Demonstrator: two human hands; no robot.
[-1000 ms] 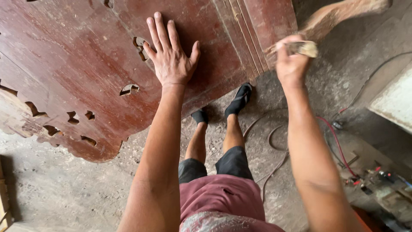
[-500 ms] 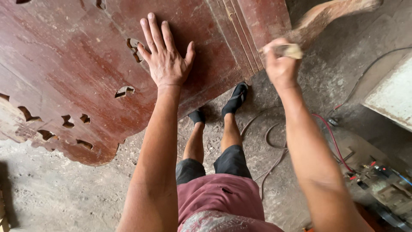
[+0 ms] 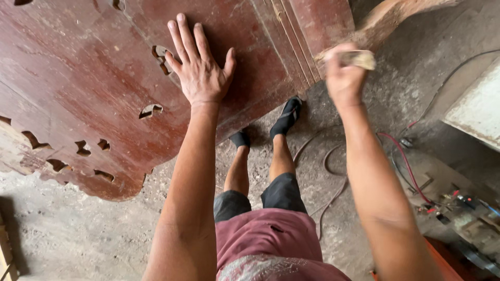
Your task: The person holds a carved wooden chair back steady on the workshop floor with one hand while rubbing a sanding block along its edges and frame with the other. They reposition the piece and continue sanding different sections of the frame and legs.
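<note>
We look down from head height at a large dark red wooden panel (image 3: pixel 104 78), worn and scratched, with a scalloped lower edge and small pierced cut-outs (image 3: pixel 150 110) across its face. The left hand (image 3: pixel 200 67) lies flat on the panel with its fingers (image 3: pixel 179 36) released and spread, the palm pressed to the painted surface just beside one cut-out near the index finger. The right hand (image 3: pixel 344 78) is raised at the panel's right edge, next to a band of parallel raised mouldings (image 3: pixel 291 47); its fingers are clenched around a small tan pad (image 3: pixel 359 58), seemingly folded abrasive paper, which protrudes from the top of the fist. We cannot tell whether the pad touches the wood at this instant, since the hand is somewhat blurred. Behind the right hand a pale, bare wooden piece (image 3: pixel 396 18) slants upward to the top of the view. Below the arms we see the person's maroon shirt (image 3: pixel 271 244), dark shorts (image 3: pixel 284 192) and two feet in black shoes (image 3: pixel 287 117) standing on a dusty grey concrete floor (image 3: pixel 67 239), close under the panel's lower edge. Grey cables (image 3: pixel 328 171) loop over the floor beside the feet, and a red cable (image 3: pixel 401 156) runs to the right toward a cluster of small tools, near a pale slab (image 3: pixel 476 112).
</note>
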